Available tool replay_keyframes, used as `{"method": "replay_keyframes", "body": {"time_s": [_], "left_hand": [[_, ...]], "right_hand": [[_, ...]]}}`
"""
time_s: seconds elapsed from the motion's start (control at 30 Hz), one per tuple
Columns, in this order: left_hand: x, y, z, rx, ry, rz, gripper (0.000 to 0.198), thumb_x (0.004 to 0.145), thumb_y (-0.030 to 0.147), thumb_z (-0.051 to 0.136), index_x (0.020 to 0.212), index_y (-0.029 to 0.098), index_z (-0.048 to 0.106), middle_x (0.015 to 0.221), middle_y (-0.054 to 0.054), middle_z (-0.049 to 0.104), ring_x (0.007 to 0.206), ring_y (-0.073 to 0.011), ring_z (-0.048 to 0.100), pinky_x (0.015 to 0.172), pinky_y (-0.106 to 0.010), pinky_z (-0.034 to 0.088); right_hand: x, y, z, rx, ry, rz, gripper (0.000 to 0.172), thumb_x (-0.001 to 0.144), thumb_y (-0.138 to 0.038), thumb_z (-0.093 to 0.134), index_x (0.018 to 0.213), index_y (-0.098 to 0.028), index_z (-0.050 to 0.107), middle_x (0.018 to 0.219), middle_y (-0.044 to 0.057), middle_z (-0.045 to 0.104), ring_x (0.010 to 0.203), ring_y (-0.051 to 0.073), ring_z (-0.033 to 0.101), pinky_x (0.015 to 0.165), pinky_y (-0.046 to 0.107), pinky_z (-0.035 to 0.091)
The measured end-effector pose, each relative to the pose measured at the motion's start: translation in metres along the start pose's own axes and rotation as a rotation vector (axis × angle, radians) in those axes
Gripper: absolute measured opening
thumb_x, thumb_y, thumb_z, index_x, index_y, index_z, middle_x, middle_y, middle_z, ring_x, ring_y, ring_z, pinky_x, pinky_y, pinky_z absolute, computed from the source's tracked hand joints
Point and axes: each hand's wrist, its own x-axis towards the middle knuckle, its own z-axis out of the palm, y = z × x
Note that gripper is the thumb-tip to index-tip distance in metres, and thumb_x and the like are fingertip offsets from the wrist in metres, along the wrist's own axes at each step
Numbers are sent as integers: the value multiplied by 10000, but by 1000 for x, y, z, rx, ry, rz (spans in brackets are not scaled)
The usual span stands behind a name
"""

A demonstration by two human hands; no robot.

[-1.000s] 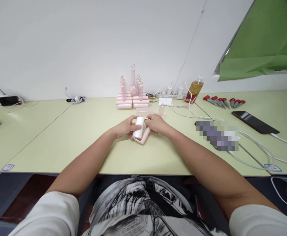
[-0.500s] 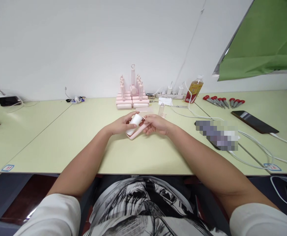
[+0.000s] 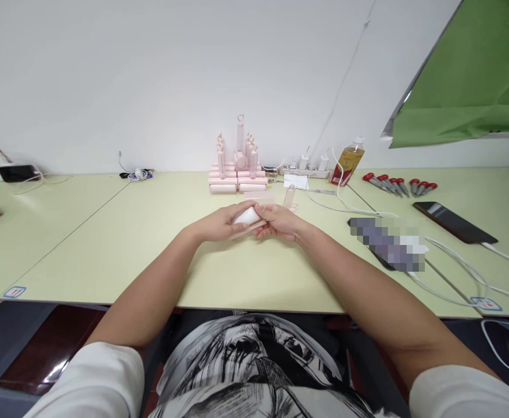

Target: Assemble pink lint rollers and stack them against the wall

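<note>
Above the table, between my hands, is a small lint roller (image 3: 246, 216) with a white roll and a pale pink handle. My left hand (image 3: 219, 223) is wrapped round the white roll from the left, thumb on the near side. The fingers of my right hand (image 3: 280, 220) are closed on the roller's right end and hide part of it. Just beyond my right hand stands a translucent pink tube (image 3: 289, 196). A flat translucent pink piece (image 3: 257, 196) lies behind my hands.
Stacked pink rollers (image 3: 223, 181) stand by the wall, several upright. A power strip (image 3: 315, 172), a bottle (image 3: 348, 162), red-topped grey pieces (image 3: 398, 184), a black phone (image 3: 455, 222) and a blurred-out device (image 3: 385, 244) with white cables lie to the right.
The lint roller has turned flatter, its pink handle now folded close along the white roll. My hands have drawn closer together around it. The view has shifted slightly.
</note>
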Motion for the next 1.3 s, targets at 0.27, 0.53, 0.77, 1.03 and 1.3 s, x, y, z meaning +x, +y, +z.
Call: {"method": "replay_keyframes", "body": {"time_s": [0.27, 0.53, 0.77, 1.03, 1.3], "left_hand": [[4, 9, 8, 42, 91, -74, 593, 878, 612, 497, 1338, 240, 540, 1234, -93, 634, 1123, -290, 568, 952, -377, 448], [1, 7, 5, 26, 107, -88, 571, 858, 599, 538, 1325, 270, 545, 1177, -81, 647, 1072, -278, 569, 925, -364, 436], [2, 6, 6, 115, 94, -153, 551, 884, 593, 491, 1326, 267, 527, 1107, -84, 645, 1017, -271, 574, 871, -354, 443], [6, -1, 13, 290, 172, -216, 570, 823, 557, 589, 1331, 308, 529, 988, -74, 627, 960, -294, 590, 786, -354, 446], [9, -14, 15, 201, 269, -400, 626, 789, 581, 612, 1320, 269, 497, 1163, -75, 666, 977, -288, 633, 767, -335, 457]], "right_hand": [[0, 3, 4, -55, 41, -62, 372, 806, -491, 709, 902, -143, 618, 812, 77, 742, 670, 147, 714, 628, 247, 620], [3, 7, 14, -85, 107, -143, 396, 795, -515, 715, 891, -157, 573, 773, 52, 723, 656, 151, 715, 602, 254, 616], [5, 12, 19, -138, 188, -229, 351, 842, -488, 683, 867, -180, 517, 760, 8, 673, 647, 140, 698, 615, 286, 618], [9, 24, 14, -342, 175, -442, 478, 724, -449, 763, 1078, -207, 549, 1095, 22, 608, 783, 128, 661, 714, 290, 575], [4, 9, 3, -748, 552, -538, 317, 829, -407, 602, 1066, -202, 558, 1091, 59, 635, 754, 147, 588, 753, 316, 486]]}}
